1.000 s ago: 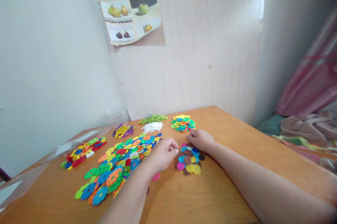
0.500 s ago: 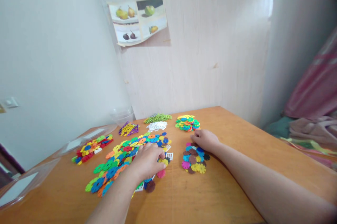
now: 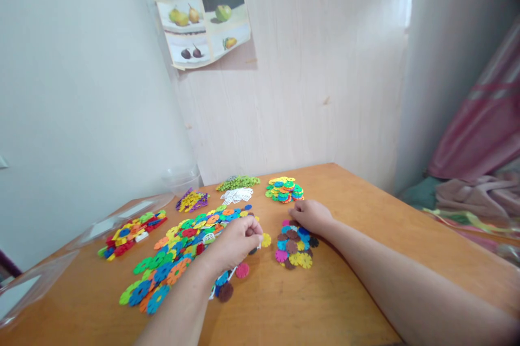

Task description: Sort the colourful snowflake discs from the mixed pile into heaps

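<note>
left hand (image 3: 235, 242) pinching a yellow disc (image 3: 266, 240) over the big pile (image 3: 182, 254), right hand (image 3: 311, 216) flat, fingers loose, touching the small pile (image 3: 293, 246), wooden desk (image 3: 365, 237)

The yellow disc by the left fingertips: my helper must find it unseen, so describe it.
On the wooden table, find the left hand beside the big multicoloured pile. The yellow disc lies alone just beyond its fingertips, short of the small pile.

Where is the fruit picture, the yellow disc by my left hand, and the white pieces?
fruit picture (image 3: 205, 29), head view, middle of the paper
yellow disc (image 3: 266, 240), head view, its centre
white pieces (image 3: 236, 195), head view, middle of the heap
</note>
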`<act>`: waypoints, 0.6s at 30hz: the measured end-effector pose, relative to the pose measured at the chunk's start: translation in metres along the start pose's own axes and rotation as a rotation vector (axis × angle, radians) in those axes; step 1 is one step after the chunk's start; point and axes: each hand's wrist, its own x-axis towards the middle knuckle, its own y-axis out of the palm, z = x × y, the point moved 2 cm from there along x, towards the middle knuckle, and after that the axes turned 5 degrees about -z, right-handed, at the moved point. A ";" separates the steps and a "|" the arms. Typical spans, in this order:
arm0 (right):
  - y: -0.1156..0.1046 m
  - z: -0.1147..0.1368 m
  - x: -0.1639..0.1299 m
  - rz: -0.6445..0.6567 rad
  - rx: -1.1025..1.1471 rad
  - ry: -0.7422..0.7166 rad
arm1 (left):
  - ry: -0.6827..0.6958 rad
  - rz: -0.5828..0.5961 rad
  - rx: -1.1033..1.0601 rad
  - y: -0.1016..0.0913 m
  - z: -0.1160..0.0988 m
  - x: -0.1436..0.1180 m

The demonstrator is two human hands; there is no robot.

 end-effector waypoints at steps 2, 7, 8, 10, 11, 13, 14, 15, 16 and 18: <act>0.001 0.000 0.000 -0.008 0.001 -0.004 | -0.013 -0.006 -0.026 0.010 -0.007 0.005; 0.001 -0.001 0.000 -0.011 0.007 -0.002 | 0.017 -0.008 -0.051 0.033 -0.013 0.019; 0.001 -0.001 0.000 -0.010 0.007 -0.002 | 0.025 -0.010 -0.056 0.035 -0.012 0.021; 0.000 0.000 0.000 -0.008 0.002 -0.002 | 0.037 -0.017 -0.050 0.034 -0.010 0.022; 0.000 0.000 0.000 -0.005 -0.002 0.000 | 0.040 -0.021 -0.033 0.031 -0.008 0.022; -0.001 0.000 -0.001 0.004 -0.010 0.005 | 0.038 -0.022 0.024 0.023 -0.001 0.021; -0.001 0.000 -0.001 0.009 -0.013 0.006 | 0.041 -0.017 0.061 0.017 0.003 0.020; -0.001 0.001 -0.001 0.013 -0.014 0.005 | 0.047 -0.014 0.100 0.012 0.007 0.018; -0.002 0.001 -0.001 0.015 -0.016 0.005 | 0.049 -0.019 0.143 0.006 0.011 0.017; -0.002 0.001 -0.001 0.018 -0.016 0.003 | 0.054 -0.045 0.242 -0.005 0.018 0.013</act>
